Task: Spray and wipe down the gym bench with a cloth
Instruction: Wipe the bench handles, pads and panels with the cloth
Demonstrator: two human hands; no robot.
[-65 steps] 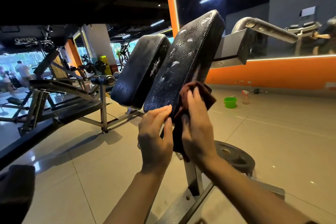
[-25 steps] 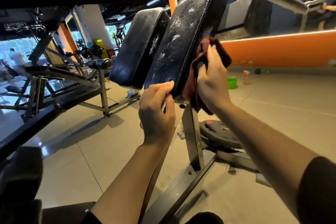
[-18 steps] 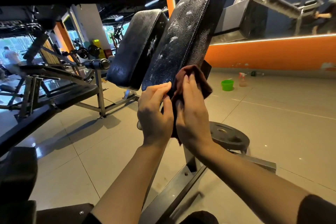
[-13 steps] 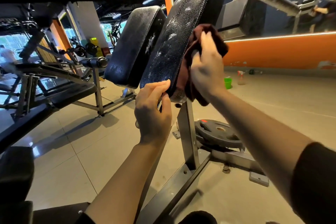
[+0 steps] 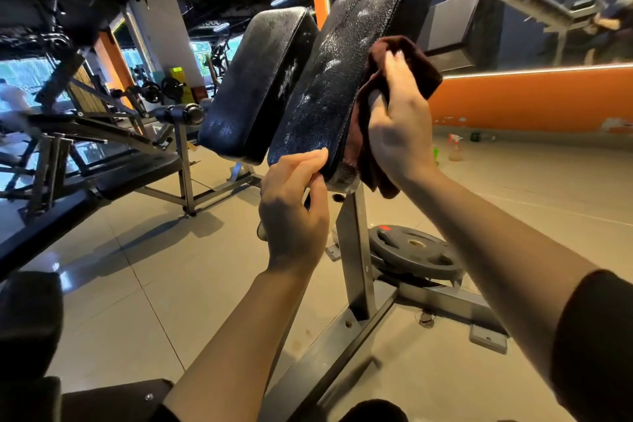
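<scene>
While the right hand (image 5: 399, 128) presses the crumpled dark maroon cloth (image 5: 399, 62) against the right side edge of the nearer tilted black vinyl bench pad (image 5: 342, 79), the left hand (image 5: 294, 205) grips that pad's lower near corner. Spray droplets cover the face; judged risk: the bunched cloth smears, skips patches, or slips free. A black iron weight plate (image 5: 416, 252) lies beneath.

Both arms extended forward; left hand (image 5: 293, 205) grip curled, pinching; right hand (image 5: 399, 123) fingers extended, pressing.
</scene>
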